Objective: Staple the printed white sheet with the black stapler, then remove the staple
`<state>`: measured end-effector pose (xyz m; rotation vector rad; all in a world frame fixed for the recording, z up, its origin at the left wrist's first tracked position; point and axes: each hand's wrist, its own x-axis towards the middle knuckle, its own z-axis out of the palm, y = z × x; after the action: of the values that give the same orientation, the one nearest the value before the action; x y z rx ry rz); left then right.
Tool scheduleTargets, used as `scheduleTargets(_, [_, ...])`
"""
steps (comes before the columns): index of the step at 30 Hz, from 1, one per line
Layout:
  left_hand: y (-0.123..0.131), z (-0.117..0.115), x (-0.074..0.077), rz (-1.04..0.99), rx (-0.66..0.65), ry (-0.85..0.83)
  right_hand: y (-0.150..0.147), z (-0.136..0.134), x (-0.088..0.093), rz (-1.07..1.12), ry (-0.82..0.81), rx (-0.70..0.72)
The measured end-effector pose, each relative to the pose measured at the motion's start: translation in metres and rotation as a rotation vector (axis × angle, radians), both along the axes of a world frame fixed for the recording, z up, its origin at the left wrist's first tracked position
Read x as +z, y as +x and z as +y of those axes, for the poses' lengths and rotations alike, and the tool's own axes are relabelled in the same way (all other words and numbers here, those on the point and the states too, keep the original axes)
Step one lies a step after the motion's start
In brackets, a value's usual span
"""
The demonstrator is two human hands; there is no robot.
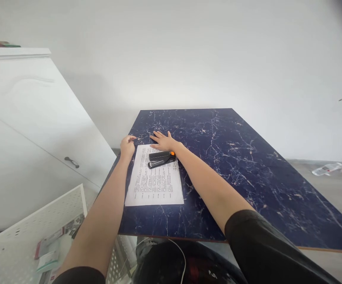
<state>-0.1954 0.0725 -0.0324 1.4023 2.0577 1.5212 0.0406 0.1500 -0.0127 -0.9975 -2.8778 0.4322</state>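
A printed sheet of paper [156,189] lies on the blue marbled table [206,134], its lines of text running lengthwise. On its upper part rests a black stapler [160,157] with an orange end, lying on its side. My right hand [161,141] is spread flat at the paper's far edge, just beyond the stapler, with its wrist beside the orange end. My left hand [127,146] is closed by the table's left edge, near the paper's far left corner. Its fingers are curled, and whatever they may grip is hidden.
To the left stand a white cabinet [34,102] with dark handles and, lower, a white perforated basket [79,193] containing packages. A clear plastic package [332,169] lies on the floor at right. A white wall [188,55] rises behind the table. A pale cable [184,260] crosses my lap.
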Motion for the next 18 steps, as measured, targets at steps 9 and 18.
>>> scheduleTargets(9, [-0.002, 0.005, -0.006, 0.037, 0.017, -0.013, -0.017, 0.002, 0.0, 0.005, -0.003, -0.011])
scheduleTargets(18, [0.001, 0.003, -0.004, 0.047, 0.021, -0.024, -0.015, -0.001, 0.003, 0.034, 0.002, -0.007])
